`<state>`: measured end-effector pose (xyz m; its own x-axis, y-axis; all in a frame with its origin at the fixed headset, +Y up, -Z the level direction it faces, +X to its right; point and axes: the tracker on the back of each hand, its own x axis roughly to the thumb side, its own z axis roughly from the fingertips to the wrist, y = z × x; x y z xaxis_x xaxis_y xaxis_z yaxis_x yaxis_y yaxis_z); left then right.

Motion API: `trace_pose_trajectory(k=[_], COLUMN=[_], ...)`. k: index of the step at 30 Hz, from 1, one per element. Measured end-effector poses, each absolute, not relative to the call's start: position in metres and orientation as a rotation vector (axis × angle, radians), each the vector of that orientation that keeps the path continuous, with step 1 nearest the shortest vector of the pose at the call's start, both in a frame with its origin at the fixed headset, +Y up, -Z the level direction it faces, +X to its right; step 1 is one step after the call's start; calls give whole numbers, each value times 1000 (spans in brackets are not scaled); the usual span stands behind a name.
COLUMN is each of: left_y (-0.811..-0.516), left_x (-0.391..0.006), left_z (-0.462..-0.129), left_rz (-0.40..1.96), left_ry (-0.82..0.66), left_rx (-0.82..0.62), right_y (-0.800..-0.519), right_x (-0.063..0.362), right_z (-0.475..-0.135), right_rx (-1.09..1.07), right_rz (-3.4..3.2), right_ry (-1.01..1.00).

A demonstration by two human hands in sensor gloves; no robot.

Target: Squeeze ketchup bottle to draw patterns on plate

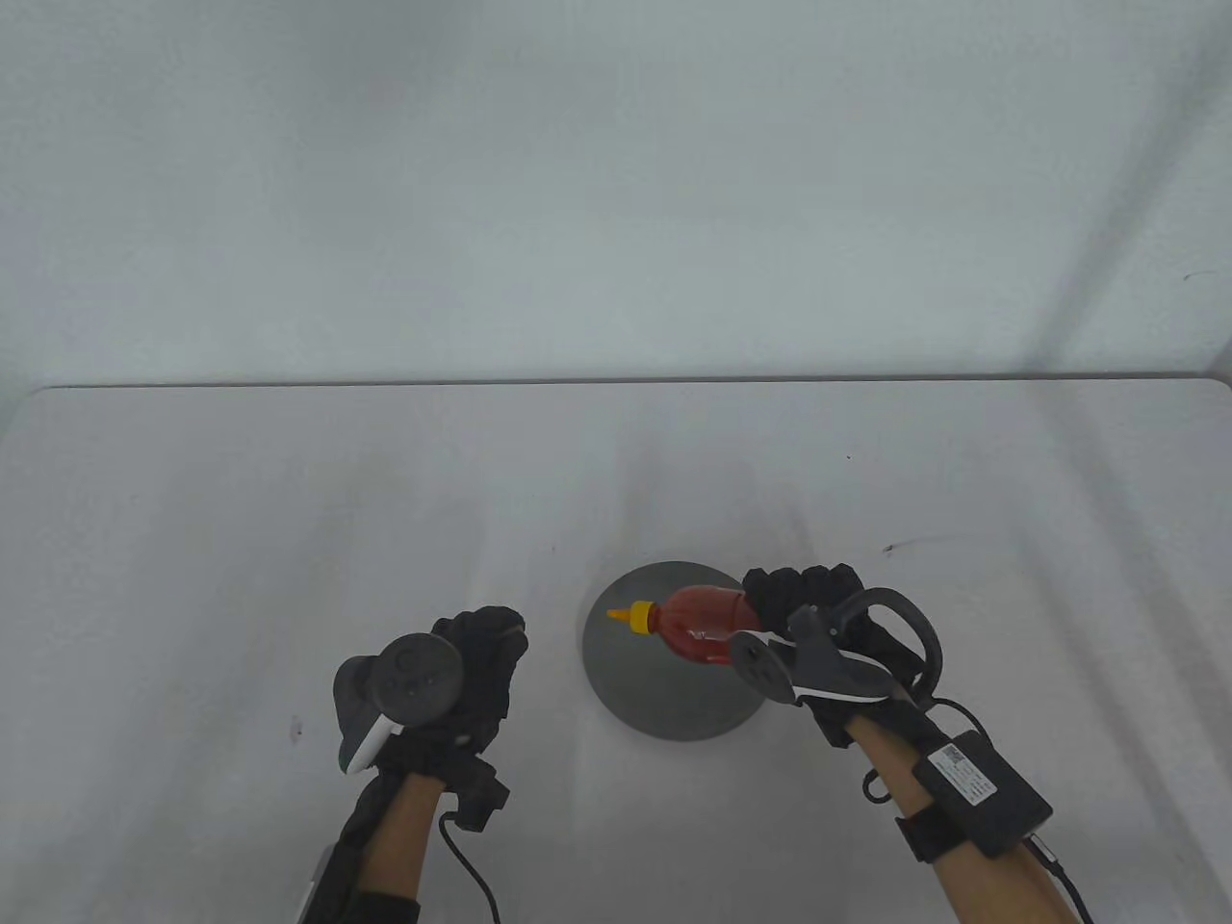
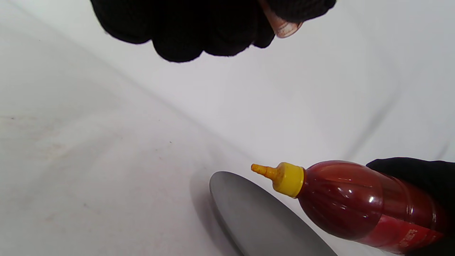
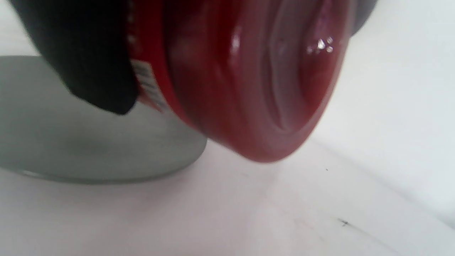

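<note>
While one right hand (image 1: 818, 616) grips one ketchup bottle (image 1: 698, 626) (yellow-capped), one plate (image 1: 674, 707) lies beneath

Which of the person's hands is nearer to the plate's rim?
Right. The right hand grips the ketchup bottle and hangs at the plate's right rim. The left hand hovers over bare table to the plate's left, apart from it.

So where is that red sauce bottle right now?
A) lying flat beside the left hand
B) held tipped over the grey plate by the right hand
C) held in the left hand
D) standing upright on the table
B: the right hand grips the ketchup bottle on its side, yellow nozzle out over the grey plate; the left hand holds nothing.
</note>
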<state>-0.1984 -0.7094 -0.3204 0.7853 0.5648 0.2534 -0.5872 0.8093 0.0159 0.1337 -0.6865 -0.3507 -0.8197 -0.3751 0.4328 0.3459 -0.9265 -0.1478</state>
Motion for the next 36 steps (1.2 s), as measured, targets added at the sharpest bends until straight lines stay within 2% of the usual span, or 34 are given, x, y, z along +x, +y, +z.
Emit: trace_pose_trajectory(k=[22, 36], left_y=[-707, -705], left_x=[-204, -206], left_z=[-322, -322], left_rz=[664, 658], left_ry=[-240, -232], left_rx=[120, 138], right_y=[-691, -692], right_x=[128, 145], right_z=[-352, -328], right_rx=[-588, -623], right_rz=[-2695, -2733], right_ry=[124, 106])
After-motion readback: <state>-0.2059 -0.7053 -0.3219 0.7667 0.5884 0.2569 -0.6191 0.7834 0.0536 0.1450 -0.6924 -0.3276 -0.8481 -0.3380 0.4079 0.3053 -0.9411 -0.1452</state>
